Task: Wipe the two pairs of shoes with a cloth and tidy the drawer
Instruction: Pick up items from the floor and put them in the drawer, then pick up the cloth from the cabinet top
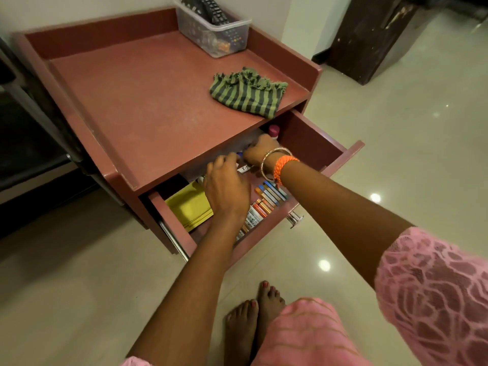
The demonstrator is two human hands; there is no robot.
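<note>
The reddish-brown drawer (pixel 317 143) of a low cabinet is pulled out. Both my hands reach into it. My left hand (pixel 227 186) hovers over the middle with curled fingers touching a small blue-capped item. My right hand (pixel 260 153), with bangles and an orange wrist thread, is closed around something at the drawer's back; what it grips is hidden. Inside lie a yellow folder (pixel 190 207), a row of small tubes and boxes (pixel 266 199) and a pink-capped bottle (pixel 274 131). A green striped cloth (pixel 247 92) lies crumpled on the cabinet top. No shoes are visible.
A clear plastic box (pixel 214 30) with remote controls stands at the back of the cabinet top (pixel 137 101). A dark chair frame (pixel 31 143) is at the left, a dark wooden cabinet (pixel 369 38) at the far right. My bare feet (pixel 253 318) stand on glossy tiles.
</note>
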